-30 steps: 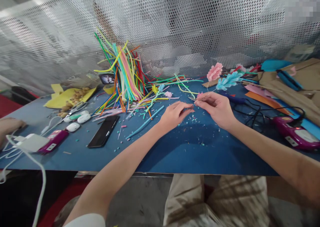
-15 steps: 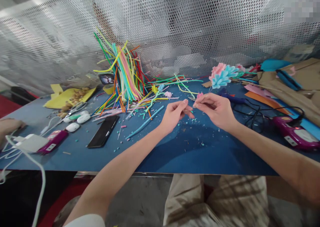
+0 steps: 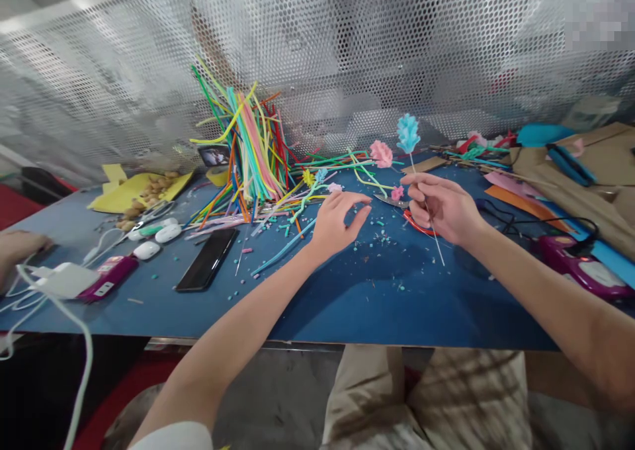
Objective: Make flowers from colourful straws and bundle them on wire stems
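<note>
Flower: fuzzy blue pipe-cleaner flower [image 3: 408, 132] on thin wire stem, pinched in right hand [image 3: 443, 206] fingers.
Left hand [image 3: 336, 220]: fingers spread, holding nothing.
Worktop [image 3: 377, 291]: blue, littered with fluff.
Backdrop: perforated metal screen [image 3: 347, 53].

Both bare forearms reach forward over the work surface: the left hand [image 3: 337, 220] hovers palm down, fingers loosely spread, while the right hand [image 3: 443, 206] stays raised, fingers pinched together.

Both forearms are bare. A white short sleeve [image 3: 171, 435] covers the left upper arm. Light beige creased trousers [image 3: 426, 397] cover the legs, near edge of view.
</note>
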Demonstrator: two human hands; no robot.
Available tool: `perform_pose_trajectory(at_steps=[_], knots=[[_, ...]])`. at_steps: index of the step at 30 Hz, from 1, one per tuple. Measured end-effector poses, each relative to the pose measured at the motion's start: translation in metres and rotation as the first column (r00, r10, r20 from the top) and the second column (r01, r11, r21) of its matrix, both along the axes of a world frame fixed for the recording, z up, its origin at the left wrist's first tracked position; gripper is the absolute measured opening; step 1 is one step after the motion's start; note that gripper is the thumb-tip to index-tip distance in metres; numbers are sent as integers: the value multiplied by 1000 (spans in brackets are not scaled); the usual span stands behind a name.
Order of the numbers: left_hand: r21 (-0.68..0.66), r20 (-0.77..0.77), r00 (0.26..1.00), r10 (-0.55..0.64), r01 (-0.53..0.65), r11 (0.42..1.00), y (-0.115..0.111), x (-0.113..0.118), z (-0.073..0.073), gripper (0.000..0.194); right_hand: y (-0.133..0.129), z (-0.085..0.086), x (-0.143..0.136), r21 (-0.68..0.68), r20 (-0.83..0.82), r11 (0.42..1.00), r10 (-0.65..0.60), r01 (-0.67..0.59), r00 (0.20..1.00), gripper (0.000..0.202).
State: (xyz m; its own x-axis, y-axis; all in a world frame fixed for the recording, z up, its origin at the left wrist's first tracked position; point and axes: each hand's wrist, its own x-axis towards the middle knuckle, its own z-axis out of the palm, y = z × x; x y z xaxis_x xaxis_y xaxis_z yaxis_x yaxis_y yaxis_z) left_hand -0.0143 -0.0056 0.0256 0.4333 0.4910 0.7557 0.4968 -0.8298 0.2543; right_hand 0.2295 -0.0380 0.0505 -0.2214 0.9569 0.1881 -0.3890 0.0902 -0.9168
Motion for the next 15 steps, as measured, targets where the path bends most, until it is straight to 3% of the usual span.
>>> perform_pose_trajectory(at_steps=[4, 7, 8, 10, 12, 13, 14, 15], knots=[[-27, 19, 999, -48, 49, 998, -5, 2, 2, 20, -7, -3, -10, -81, 10, 987, 143, -142, 990, 20], [-237, 83, 995, -61, 79, 968, -9, 5, 1, 28, -10, -7, -14, -146, -23, 968, 204, -205, 979, 14], [-355, 127, 989, -75, 115, 928, -10, 7, 0, 32, -11, -8, -15, -166, -36, 957, 237, -239, 971, 10], [-576, 262, 956, -131, 264, 774, -12, 12, -5, 40, -13, -9, -16, -204, -57, 924, 319, -323, 946, 7], [-677, 425, 883, -201, 457, 576, -13, 18, -10, 49, -15, -12, -18, -251, -65, 878, 405, -408, 912, 11], [-677, 494, 841, -223, 532, 509, -14, 20, -13, 52, -16, -13, -20, -277, -67, 853, 443, -443, 894, 12], [-662, 542, 808, -229, 579, 476, -15, 22, -15, 53, -16, -15, -21, -307, -71, 827, 474, -471, 878, 13], [-645, 566, 794, -222, 594, 480, -16, 24, -16, 50, -16, -17, -22, -336, -76, 803, 497, -491, 864, 15]])
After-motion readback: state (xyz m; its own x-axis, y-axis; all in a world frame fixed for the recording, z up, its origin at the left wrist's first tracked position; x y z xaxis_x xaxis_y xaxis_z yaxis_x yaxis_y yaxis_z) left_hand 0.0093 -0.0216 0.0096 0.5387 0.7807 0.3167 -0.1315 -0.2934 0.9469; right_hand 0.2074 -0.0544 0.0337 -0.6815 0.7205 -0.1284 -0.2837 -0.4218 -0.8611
